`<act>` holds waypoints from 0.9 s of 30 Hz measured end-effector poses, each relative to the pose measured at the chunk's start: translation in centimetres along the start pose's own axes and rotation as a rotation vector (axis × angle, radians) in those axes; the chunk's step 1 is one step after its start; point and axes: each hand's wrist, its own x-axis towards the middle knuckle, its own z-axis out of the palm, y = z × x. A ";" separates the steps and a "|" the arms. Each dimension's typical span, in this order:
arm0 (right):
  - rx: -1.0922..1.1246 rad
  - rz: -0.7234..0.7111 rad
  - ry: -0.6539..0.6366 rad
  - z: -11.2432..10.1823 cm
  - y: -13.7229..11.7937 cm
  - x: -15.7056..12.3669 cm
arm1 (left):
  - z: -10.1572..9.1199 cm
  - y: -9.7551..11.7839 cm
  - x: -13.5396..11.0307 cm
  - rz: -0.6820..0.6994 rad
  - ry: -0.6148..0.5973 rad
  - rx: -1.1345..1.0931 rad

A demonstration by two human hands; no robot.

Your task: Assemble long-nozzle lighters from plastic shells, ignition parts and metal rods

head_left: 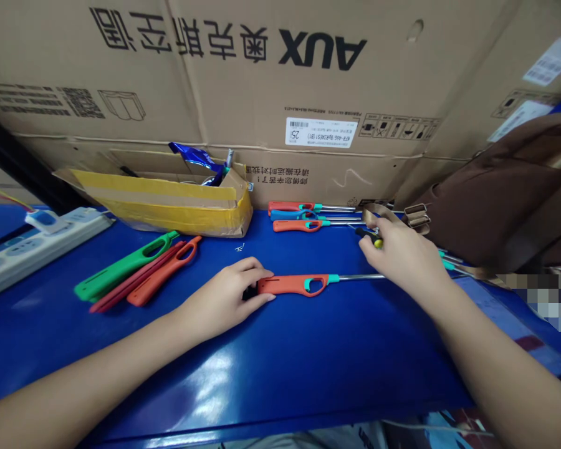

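My left hand grips the rear end of an orange long-necked gas lighter lying on the blue table. The lighter has a turquoise trigger and a metal tube pointing right. My right hand is closed on a small black and yellow screwdriver above the tube's far end; most of the tool is hidden by the fingers. Just behind lie more lighters, among them an orange one and a blue one. On the left rest loose handle shells: a green one and an orange one.
A yellow-taped cardboard box holds a blue packet. Tiny pale pieces lie before it. A white power strip runs along the left, and a brown bag stands at the right. A large carton walls off the back.
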 end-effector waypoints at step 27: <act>0.831 -0.586 0.104 3.2 -8.0 0.6 | 1.1 0.2 -0.8 0.105 0.056 -0.034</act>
